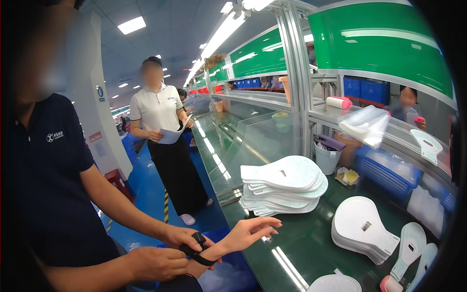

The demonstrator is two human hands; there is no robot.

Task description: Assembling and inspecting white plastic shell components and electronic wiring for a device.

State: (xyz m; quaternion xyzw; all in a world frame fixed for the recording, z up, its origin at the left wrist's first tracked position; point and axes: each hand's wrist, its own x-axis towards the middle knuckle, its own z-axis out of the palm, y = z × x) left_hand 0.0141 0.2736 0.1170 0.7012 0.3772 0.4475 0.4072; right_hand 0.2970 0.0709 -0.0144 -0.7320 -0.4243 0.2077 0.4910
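My left hand (247, 233) reaches out over the edge of the green bench, fingers stretched and holding nothing. Around its wrist is a black strap (204, 260) with a small dark block (198, 239). A co-worker in a dark navy shirt (58, 146) grips the strap with both hands at my wrist. Beyond my fingertips rises a stack of white paddle-shaped panels (284, 175) with a pale speckled pattern. My right hand is outside the picture.
On the green bench (287, 238) lie a second stack of panels (357, 219), narrow slotted pieces (411, 246) and a round white piece (335, 283). Behind them stand a grey bin (327, 158) and blue basket (389, 170). Another person (158, 112) holds paper in the aisle.
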